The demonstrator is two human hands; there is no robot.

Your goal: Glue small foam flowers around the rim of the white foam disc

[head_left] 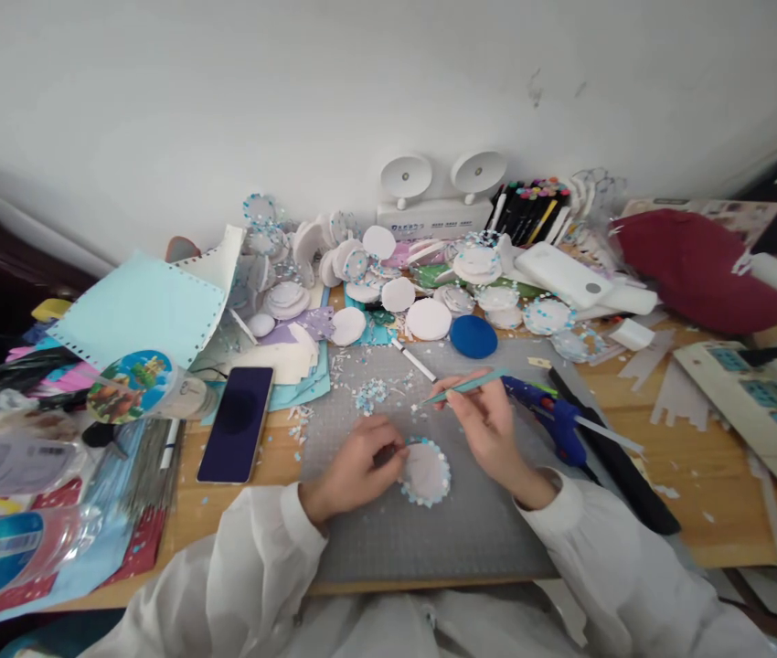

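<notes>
A round white disc [425,472] lies on the grey cutting mat [375,548], small pale blue and white bits lining its rim. At its left edge are the curled fingers of my left hand [365,464], closed and holding that rim. My right hand [488,425] grips teal tweezers [467,386] like a pen. Their tips point left, just above the mat beside a loose pile of small blue and white bits [371,395]. A black-and-white pen [414,360] lies close behind the tweezers. Right of my right hand rests a blue glue gun [553,425] with a clear stick in it.
White discs [430,319] and beaded rings crowd the back. A blue lid [473,336] sits at the mat's far edge. Left are a phone [236,425], a tipped cup [148,387] and a bottle [11,546]. A power strip [759,411] and dark red cap [700,270] stand right.
</notes>
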